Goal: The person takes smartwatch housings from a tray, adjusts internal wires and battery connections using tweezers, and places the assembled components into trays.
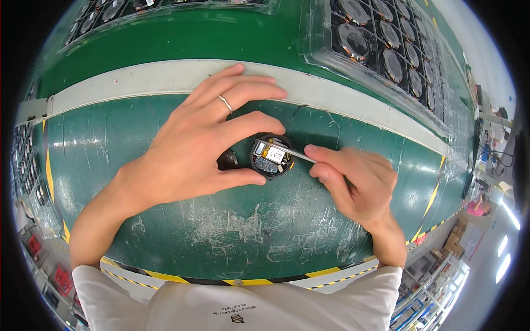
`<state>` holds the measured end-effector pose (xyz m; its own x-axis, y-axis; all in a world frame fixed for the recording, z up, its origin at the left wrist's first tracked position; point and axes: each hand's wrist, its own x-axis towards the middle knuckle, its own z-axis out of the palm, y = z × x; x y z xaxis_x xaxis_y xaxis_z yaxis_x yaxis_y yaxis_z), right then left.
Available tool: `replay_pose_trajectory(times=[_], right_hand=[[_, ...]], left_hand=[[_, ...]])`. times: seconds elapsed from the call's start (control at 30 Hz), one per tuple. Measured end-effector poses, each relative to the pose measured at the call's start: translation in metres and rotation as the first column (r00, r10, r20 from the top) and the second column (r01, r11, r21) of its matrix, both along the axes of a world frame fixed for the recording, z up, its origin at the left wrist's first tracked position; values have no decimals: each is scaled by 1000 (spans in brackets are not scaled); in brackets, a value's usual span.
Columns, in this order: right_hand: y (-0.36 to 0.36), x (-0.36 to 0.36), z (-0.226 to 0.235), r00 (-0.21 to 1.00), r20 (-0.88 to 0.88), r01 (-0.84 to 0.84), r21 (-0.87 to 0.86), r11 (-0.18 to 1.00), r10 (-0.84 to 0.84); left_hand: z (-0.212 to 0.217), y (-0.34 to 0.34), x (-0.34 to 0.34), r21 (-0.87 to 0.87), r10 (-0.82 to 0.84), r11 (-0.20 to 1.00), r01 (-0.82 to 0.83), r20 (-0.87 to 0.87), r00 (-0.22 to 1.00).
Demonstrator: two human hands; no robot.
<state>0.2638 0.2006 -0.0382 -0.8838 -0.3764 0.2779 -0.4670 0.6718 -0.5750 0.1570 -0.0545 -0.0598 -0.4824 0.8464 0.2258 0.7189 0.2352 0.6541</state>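
Observation:
A small round watch case lies opened on the green mat, with a circuit board, a white label and yellowish parts showing inside. My left hand steadies it between thumb and forefinger, while its other fingers stretch out over the mat's pale strip. Under that palm a second dark, round, glossy part is partly hidden. Between the thumb and fingers of my right hand are metal tweezers, slanting left into the upper part of the case. Whether their tips grip anything is too small to tell.
Beyond the pale raised strip, a clear plastic tray of round watch parts stands at far right. Another such tray lies at far left. Yellow-and-black tape marks the bench's near edge. More trayed parts sit at the left side.

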Motion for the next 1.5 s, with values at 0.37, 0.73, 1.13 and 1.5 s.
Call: replay_pose_trajectory(times=[0.37, 0.73, 1.13, 1.5], right_hand=[[-6, 1, 20, 463, 850, 444, -469, 764, 253], [-13, 9, -17, 982, -187, 45, 295, 954, 11], [-31, 9, -24, 988, -93, 126, -3, 992, -126], [-24, 8, -9, 947, 308, 177, -258, 950, -93]], left_hand=[[1, 0, 0, -5, -1, 1000, 1, -2, 1000], [2, 2, 1, 11, 14, 1000, -14, 5, 1000], [1, 0, 2, 17, 9, 1000, -9, 9, 1000], [1, 0, 2, 4, 10, 1000, -10, 31, 999]])
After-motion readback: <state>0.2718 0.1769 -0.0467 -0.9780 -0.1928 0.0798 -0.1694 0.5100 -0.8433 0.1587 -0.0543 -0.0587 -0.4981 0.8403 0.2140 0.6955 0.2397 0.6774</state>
